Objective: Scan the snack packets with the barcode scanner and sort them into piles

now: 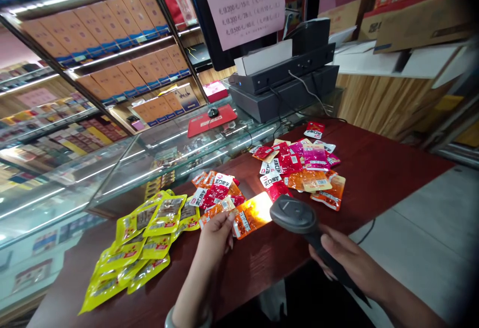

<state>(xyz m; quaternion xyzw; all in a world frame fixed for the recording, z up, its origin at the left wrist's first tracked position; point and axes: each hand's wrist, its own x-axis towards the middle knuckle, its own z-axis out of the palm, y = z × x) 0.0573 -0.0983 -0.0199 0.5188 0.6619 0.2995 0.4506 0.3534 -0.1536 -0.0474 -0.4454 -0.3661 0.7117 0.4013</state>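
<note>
Orange snack packet (252, 216) sits at the edge of the left hand (219, 228), pinched by one end between thumb and fingers, over the dark red tabletop (381, 168). The right hand (337, 248) is wrapped round the handle of a black barcode scanner (294, 214), whose head is just beside the packet's other end and lights it brightly.

That glare washes out much of the packet's print. Several fingertips of the left hand are hidden behind the packet, and the scanner's handle covers part of the right hand, so I cannot tell whether a finger presses a trigger. A pale bangle (170, 319) on the left wrist is cut off by the lower edge. The pink notice (243, 6) runs out of view at the top and covers much of the monitor (200, 19).

One scanner, one mouse (213, 112) and one red mouse pad (202, 123) show. Yellow snack packets (164, 216) overlap to the left, at least seven of them. Smaller packets form two heaps, one by the left hand (217, 191), one beyond the scanner (288, 161); overlap prevents an exact count. One red packet (315, 129) lies at the far side of the second heap.
</note>
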